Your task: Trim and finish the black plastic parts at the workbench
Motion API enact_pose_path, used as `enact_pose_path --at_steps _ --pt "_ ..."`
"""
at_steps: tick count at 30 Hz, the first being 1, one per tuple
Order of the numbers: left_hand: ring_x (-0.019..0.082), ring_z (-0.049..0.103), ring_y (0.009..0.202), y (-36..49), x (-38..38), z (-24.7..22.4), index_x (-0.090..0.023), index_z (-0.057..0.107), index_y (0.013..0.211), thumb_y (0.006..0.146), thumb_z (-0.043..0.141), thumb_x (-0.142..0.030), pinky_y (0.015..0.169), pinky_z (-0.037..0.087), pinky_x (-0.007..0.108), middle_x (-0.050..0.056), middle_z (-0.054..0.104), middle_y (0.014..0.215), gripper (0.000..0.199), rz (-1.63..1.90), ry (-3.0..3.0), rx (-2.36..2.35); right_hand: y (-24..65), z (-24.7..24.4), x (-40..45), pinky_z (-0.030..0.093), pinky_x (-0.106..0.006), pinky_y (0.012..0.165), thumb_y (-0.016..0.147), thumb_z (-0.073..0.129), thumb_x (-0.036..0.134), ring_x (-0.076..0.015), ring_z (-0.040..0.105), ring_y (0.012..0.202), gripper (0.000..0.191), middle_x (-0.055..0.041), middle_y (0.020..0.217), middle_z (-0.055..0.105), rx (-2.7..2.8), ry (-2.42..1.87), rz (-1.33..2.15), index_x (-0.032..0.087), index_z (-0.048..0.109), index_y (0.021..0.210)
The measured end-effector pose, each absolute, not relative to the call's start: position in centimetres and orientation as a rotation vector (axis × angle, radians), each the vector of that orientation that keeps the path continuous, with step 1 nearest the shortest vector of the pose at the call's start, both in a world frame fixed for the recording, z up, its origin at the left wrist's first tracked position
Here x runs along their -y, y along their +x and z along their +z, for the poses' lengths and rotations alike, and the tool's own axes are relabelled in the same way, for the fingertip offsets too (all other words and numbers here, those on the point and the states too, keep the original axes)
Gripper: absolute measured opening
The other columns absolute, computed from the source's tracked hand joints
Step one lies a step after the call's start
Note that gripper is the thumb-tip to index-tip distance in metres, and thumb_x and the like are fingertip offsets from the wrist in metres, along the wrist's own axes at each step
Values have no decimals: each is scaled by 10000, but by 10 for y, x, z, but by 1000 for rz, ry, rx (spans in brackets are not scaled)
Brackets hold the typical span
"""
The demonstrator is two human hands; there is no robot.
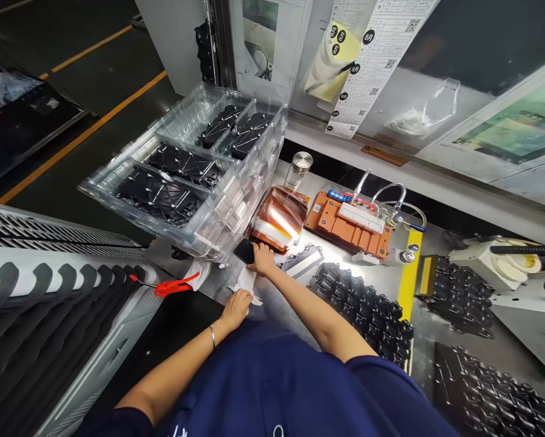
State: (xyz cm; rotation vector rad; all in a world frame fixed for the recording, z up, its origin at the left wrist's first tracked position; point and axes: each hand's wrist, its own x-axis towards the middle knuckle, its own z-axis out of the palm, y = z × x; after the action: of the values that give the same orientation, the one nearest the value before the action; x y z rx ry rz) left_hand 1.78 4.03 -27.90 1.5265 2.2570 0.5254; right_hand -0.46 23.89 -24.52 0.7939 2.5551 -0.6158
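Observation:
My right hand is closed around the end of a dark, phone-like object beside the clear trays. Below it, my left hand rests at the table's front edge with its fingers curled on a crumpled white cloth. An orange, film-wrapped stack lies just beyond my right hand. To the right of that hand, a flat metal part lies on the table.
Stacked clear trays with black parts stand at the left. An orange fixture with hoses and a glass jar are at the back. Rows of black parts lie right. Red-handled pliers hang near the left edge.

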Motion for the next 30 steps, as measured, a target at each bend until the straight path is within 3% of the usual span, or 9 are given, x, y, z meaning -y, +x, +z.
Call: enact_pose_path --at_steps 5,12,15,19,21,25,30 --pt "173 607 881 0 -35 -269 -176 656 924 846 436 -49 826 519 305 58 647 869 265 759 1371 -2433 8 -237 -250 386 -411 955 651 747 278 -304 433 1210 895 -174 1327 456 -2535 731 -581 164 306 1421" --pt "231 587 1006 -30 -26 -257 -137 599 1037 897 388 -167 916 479 394 133 599 1010 255 915 958 -2767 4 -235 -257 432 -378 903 654 726 435 -297 501 1149 901 -169 1288 504 -2511 744 -606 159 322 1411" --pt "279 552 1111 -22 -33 -257 -138 621 1063 842 510 -177 968 447 428 160 589 1149 251 669 970 -2679 5 -236 -247 401 -413 950 695 705 379 -313 451 1196 823 -176 1322 466 -2543 781 -575 159 343 1400" --pt "319 422 1294 -3 -44 -261 -149 607 1181 778 592 -126 1051 370 471 179 484 1368 403 258 1081 -2450 10 -233 -237 391 -427 966 724 696 397 -315 439 1199 797 -188 1323 459 -2565 823 -577 135 355 1395" --pt "290 417 1308 -1 -47 -264 -170 626 1165 806 554 -111 1051 380 436 161 479 1385 371 227 1202 -2388 15 -227 -239 396 -424 961 742 685 431 -311 448 1193 749 -180 1310 482 -2576 829 -603 141 401 1372" --pt "293 462 1265 -10 -56 -259 -164 674 1075 846 468 -100 1026 402 438 165 535 1320 315 172 1376 -2369 41 -209 -257 401 -380 956 813 622 398 -269 484 1179 472 -124 1239 576 -2605 887 -677 187 566 1232" --pt "288 481 1235 -8 -114 -231 -123 605 1188 848 484 -144 1026 396 419 167 532 1328 362 280 1525 -2230 114 -181 -293 429 -274 909 869 545 365 -195 553 1111 362 -47 1155 657 -2604 1203 -730 228 605 1198"
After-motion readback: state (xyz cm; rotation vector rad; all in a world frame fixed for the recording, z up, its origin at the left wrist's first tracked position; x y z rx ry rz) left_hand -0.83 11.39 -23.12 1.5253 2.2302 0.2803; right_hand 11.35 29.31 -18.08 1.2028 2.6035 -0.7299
